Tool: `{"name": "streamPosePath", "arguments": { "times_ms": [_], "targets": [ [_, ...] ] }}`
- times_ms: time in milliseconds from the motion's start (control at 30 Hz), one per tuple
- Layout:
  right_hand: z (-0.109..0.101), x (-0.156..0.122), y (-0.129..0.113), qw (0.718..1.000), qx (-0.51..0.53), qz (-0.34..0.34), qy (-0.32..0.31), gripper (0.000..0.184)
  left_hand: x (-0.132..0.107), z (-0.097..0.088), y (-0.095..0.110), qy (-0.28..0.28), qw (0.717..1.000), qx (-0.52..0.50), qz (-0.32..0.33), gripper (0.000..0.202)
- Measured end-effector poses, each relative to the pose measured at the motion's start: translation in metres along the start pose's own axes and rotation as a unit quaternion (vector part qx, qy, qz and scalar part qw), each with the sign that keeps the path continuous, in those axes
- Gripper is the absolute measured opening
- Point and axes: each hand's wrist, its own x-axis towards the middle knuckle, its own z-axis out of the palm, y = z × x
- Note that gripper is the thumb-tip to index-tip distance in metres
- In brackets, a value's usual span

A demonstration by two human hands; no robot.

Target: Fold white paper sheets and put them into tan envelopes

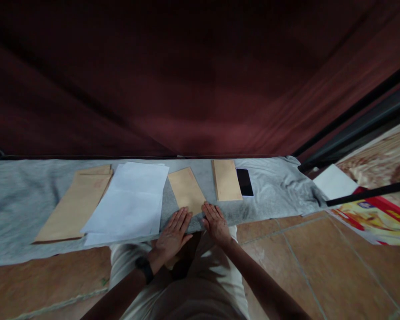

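A single brown paper envelope (187, 189) lies tilted on the grey cloth in front of me. My left hand (175, 231) rests flat at its lower left corner, fingers stretched out. At the lower right corner, my right hand (216, 223) lies with its fingers extended and fingertips touching the envelope's edge. Neither hand grasps anything. Left of the envelope is a stack of white paper sheets (131, 200), partly over a pile of larger brown envelopes (75, 204). A neat stack of small brown envelopes (227, 180) sits to the right.
A dark-screened phone (245, 182) lies beside the small envelope stack. Grey cloth (280, 191) covers the narrow surface, with a dark red curtain (200, 89) behind it. At the right are dark metal bars (370, 194), a white sheet (335, 181) and a colourful printed box (373, 220).
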Motion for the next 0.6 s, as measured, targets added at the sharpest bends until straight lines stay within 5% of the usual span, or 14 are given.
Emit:
{"name": "streamPosePath", "arguments": {
  "times_ms": [600],
  "targets": [
    [0.020, 0.045, -0.005, 0.999, -0.014, 0.036, 0.004, 0.048, -0.001, 0.005, 0.002, 0.018, 1.000, -0.002, -0.012, 0.067]
  ]
}}
